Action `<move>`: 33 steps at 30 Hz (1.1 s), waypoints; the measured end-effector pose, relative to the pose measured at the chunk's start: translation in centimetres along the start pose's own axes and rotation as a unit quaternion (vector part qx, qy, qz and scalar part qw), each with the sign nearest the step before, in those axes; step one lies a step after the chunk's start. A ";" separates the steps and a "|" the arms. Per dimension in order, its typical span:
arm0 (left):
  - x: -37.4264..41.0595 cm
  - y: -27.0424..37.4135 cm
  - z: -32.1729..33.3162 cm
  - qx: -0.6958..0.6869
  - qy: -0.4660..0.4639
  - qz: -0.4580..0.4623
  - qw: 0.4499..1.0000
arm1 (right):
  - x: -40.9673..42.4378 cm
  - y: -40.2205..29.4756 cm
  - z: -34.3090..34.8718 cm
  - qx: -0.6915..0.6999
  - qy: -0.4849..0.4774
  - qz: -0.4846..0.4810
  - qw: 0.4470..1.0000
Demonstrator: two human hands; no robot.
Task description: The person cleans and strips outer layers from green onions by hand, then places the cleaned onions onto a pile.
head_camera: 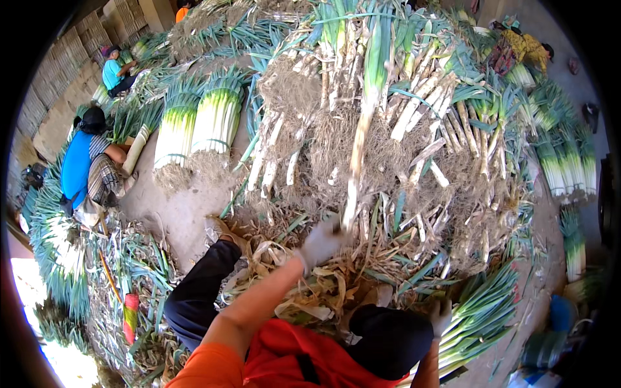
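Note:
My left hand (320, 245), in a pale glove and blurred, is closed around the root end of a long leek (361, 140). That leek stretches away from me, its green leaves toward the far side, over a heap of untrimmed leeks (339, 140) with brown, dirty roots. Beside my right knee, my gloved right hand (440, 315) is next to a pile of cleaned leeks (478, 313). Its fingers are partly in shadow, and whether they grip anything is unclear. Dry peeled leaves (310, 291) lie between my legs.
Two tied bundles of leeks (218, 114) stand at the left on bare floor (174, 213). A person in a blue vest (77, 160) sits beyond more leeks. Tied bundles (565, 165) line the right side. Leaf waste and a red-and-yellow wrapped item (130, 317) lie at lower left.

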State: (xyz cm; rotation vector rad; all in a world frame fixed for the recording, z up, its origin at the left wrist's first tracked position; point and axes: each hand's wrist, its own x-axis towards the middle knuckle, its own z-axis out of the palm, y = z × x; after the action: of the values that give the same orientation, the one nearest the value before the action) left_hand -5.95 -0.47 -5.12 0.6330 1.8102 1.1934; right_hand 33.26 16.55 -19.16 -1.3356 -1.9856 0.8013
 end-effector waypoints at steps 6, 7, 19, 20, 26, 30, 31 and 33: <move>-11.8 -7.7 7.0 0.117 -0.165 0.119 0.972 | 5.8 -24.2 3.3 0.355 -0.273 0.112 0.887; -13.4 -7.7 7.5 0.112 -0.241 0.079 0.961 | 6.0 -27.1 4.2 0.361 -0.321 0.129 0.866; -17.3 -12.3 5.3 -0.193 -0.016 0.096 0.976 | 3.5 -36.6 12.4 0.569 -0.272 0.138 0.764; -17.4 -12.3 5.4 -0.188 0.014 0.082 0.979 | 3.3 -37.2 12.0 0.578 -0.284 0.100 0.758; -18.3 -9.2 6.0 -0.245 -0.004 -0.006 0.969 | 7.0 -33.3 11.9 0.210 -0.096 -0.194 0.953; -17.0 -7.4 4.2 -0.286 0.034 -0.021 0.957 | 4.7 -31.5 11.8 -0.037 -0.255 -0.405 0.877; -16.8 -7.8 3.5 -0.291 0.052 -0.014 0.955 | 2.0 -35.0 10.9 -0.160 -0.406 -0.373 0.819; -14.6 -9.3 3.1 -0.295 0.053 0.010 0.954 | -1.5 -33.8 11.6 -0.017 -0.603 -0.361 0.711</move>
State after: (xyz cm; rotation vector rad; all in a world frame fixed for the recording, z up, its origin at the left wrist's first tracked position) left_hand 4.53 -14.15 -8.62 0.2411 1.4177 1.7076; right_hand 5.55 3.04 -1.01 0.3080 -3.1125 1.3644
